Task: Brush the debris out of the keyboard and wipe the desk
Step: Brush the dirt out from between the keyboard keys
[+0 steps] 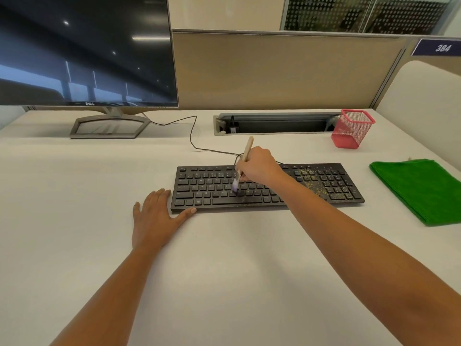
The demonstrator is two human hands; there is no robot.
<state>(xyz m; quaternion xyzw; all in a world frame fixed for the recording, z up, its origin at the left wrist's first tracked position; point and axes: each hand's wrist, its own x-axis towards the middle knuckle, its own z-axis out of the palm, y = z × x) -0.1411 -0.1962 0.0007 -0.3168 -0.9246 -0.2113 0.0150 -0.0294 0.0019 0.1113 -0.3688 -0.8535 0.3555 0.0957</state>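
The right grip [259, 167] pinches the brush [247, 149] on the keyboard [207, 196], middle of the frame; the left grip [154, 218] lies spread flat beside it. Sweep softly toward the crumbs [314, 183] at its right.

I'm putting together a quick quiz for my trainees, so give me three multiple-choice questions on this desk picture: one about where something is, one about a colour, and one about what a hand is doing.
1. Relative to the keyboard, the green cloth lies: A) to its right; B) to its left; C) on top of it.
2. The mesh pen holder is: A) blue; B) red; C) black.
3. The right hand: A) hangs open, holding nothing; B) grips the brush; C) holds the green cloth.

Answers:
1 A, it lies on the desk past the number-pad end.
2 B, its mesh is plainly red.
3 B, its fingers curl round the handle while the bristles meet the keys.
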